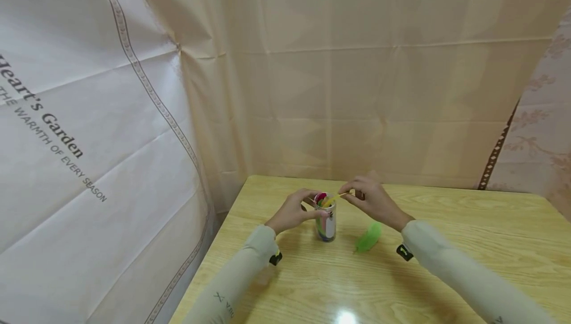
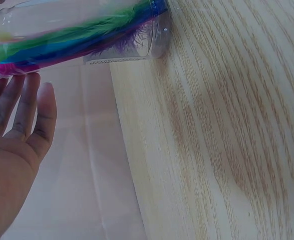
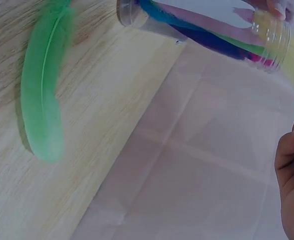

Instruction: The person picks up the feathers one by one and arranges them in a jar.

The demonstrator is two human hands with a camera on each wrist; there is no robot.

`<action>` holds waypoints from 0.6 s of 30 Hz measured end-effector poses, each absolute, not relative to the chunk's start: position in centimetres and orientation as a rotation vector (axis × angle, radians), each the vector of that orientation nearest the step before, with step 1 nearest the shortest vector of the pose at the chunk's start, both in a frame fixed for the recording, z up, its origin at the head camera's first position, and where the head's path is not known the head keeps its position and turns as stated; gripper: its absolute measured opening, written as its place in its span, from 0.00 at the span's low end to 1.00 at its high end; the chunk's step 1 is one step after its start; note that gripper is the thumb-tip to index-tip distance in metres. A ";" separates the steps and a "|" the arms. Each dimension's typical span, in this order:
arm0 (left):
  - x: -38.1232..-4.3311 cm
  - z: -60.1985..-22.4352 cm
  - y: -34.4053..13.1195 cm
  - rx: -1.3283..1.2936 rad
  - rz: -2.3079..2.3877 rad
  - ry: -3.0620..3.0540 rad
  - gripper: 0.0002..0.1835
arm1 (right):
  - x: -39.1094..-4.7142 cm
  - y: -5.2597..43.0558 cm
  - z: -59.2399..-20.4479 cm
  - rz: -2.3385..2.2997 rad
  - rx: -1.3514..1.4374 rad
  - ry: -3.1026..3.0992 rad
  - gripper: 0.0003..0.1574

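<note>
A clear jar [image 1: 330,227] with several coloured feathers [image 2: 71,42] inside stands upright on the table. My left hand [image 1: 291,213] grips it near the rim, with the thumb on the near side and fingers round the far side. Between the thumb and fingers of my right hand [image 1: 373,201] is a yellow feather [image 1: 333,198], pinched by one end. Its other end leans into the jar's mouth; how deep it reaches is hard to see. A loose green feather [image 1: 369,238] lies on the table to the right of the jar, below my right hand.
The light wooden table [image 1: 468,244] has its far edge just beyond the jar. A beige cloth [image 1: 357,91] hangs behind it, and a pale printed cloth [image 1: 111,165] hangs at the left. Dark wrist devices [image 1: 404,252] sit at both sleeves.
</note>
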State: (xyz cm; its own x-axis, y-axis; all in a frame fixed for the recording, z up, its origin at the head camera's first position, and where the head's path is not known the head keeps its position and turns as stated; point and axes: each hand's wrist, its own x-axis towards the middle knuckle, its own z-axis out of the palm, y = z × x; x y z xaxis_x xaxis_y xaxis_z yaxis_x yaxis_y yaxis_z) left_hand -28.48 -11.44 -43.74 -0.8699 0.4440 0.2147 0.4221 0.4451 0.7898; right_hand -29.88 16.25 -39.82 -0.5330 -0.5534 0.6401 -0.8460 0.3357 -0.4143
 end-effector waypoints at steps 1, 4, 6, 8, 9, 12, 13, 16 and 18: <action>-28.5 -43.8 -11.5 0.796 1.435 2.653 0.33 | -29.9 16.1 -39.8 1.043 1.255 -2.220 0.13; -28.4 -43.7 -11.5 0.803 1.448 2.638 0.33 | -30.0 15.6 -39.9 1.019 1.294 -2.220 0.12; -28.4 -43.7 -11.4 0.812 1.452 2.633 0.32 | -30.1 15.4 -39.8 0.991 1.308 -2.222 0.12; -28.4 -43.6 -11.4 0.816 1.457 2.627 0.32 | -30.1 15.1 -39.8 0.955 1.315 -2.238 0.12; -28.4 -43.6 -11.4 0.815 1.458 2.626 0.32 | -30.1 15.0 -39.8 0.935 1.319 -2.245 0.12; -28.4 -43.6 -11.4 0.799 1.456 2.623 0.32 | -30.1 14.7 -39.7 0.864 1.344 -2.264 0.12; -28.4 -43.6 -11.4 0.790 1.454 2.624 0.32 | -30.1 14.6 -39.7 0.840 1.356 -2.271 0.12; -28.4 -43.6 -11.4 0.786 1.453 2.625 0.32 | -30.1 14.2 -39.7 0.788 1.397 -2.273 0.13; -28.5 -43.6 -11.4 0.798 1.456 2.625 0.32 | -30.0 14.0 -39.7 0.764 1.410 -2.277 0.13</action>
